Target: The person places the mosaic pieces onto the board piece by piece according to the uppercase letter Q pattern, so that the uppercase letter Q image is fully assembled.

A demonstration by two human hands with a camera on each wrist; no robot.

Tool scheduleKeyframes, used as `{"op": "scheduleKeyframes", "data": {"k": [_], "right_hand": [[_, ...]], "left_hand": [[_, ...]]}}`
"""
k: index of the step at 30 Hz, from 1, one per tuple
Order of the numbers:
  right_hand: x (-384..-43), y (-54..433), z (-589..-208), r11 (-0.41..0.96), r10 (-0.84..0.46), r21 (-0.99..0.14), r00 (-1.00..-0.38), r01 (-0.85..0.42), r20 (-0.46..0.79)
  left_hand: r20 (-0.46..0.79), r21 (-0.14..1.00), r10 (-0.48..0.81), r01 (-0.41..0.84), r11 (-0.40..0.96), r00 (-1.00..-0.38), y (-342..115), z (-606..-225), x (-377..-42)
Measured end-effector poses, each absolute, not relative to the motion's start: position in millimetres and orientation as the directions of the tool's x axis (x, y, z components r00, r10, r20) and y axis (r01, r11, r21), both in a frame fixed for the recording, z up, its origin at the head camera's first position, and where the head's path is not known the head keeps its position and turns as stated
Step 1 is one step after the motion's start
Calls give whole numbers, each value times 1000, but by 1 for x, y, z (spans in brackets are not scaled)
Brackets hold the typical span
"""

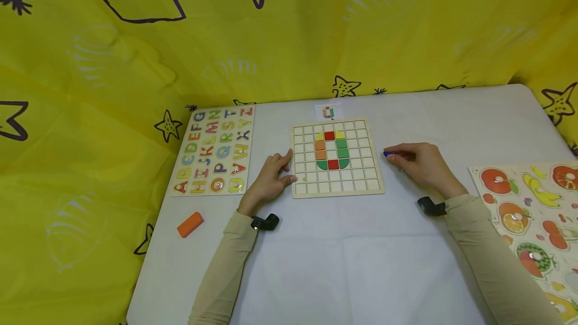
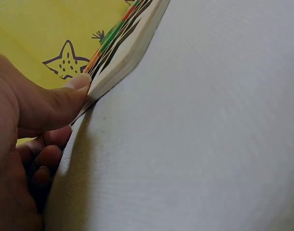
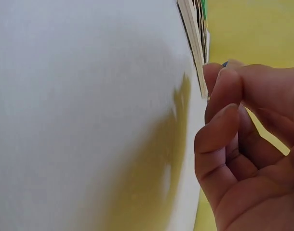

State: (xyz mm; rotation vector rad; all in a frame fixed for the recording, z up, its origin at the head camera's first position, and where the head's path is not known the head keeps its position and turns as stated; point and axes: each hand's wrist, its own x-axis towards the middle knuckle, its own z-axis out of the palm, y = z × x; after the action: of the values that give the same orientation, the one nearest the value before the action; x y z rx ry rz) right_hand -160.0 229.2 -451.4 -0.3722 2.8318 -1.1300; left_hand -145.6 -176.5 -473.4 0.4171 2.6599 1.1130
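A wooden grid board (image 1: 356,184) lies mid-table, with red, yellow, orange and green tiles forming a ring on it. My left hand (image 1: 270,177) rests at the board's left edge. There its thumb (image 2: 60,103) touches the rim, and the other fingers are partly hidden in the left wrist view. Right of the board, my right hand (image 1: 420,164) pinches a small blue piece (image 1: 388,153) between thumb and fingertips, apart from the board. Only a speck of that blue piece (image 3: 225,64) shows in the right wrist view. Behind the board lies a small card (image 1: 328,111) picturing a coloured letter Q.
An alphabet puzzle board (image 1: 212,152) lies at the left, with an orange block (image 1: 190,224) in front of it. At the right is a fruit puzzle board (image 1: 528,199), cut off by the frame. A yellow patterned cloth (image 1: 289,39) hangs behind the white table.
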Motion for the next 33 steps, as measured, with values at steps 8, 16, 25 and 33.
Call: {"op": "scheduleKeyframes", "data": {"k": [8, 16, 25, 33], "right_hand": [[-157, 217, -451, 688, -287, -703, -957, -183, -31], [-157, 207, -455, 642, -314, -739, -949, -201, -14], [-155, 191, -454, 616, -322, -771, -945, -165, -55], [-153, 175, -455, 608, -339, -773, -940, -184, -44]], "left_hand": [[-92, 722, 348, 178, 669, -933, -176, -474, -145], [-81, 720, 361, 195, 666, -929, -177, -474, -146], [-68, 716, 366, 210, 666, -928, -177, -474, -146], [-76, 714, 361, 202, 670, -929, -176, -473, -146]]}}
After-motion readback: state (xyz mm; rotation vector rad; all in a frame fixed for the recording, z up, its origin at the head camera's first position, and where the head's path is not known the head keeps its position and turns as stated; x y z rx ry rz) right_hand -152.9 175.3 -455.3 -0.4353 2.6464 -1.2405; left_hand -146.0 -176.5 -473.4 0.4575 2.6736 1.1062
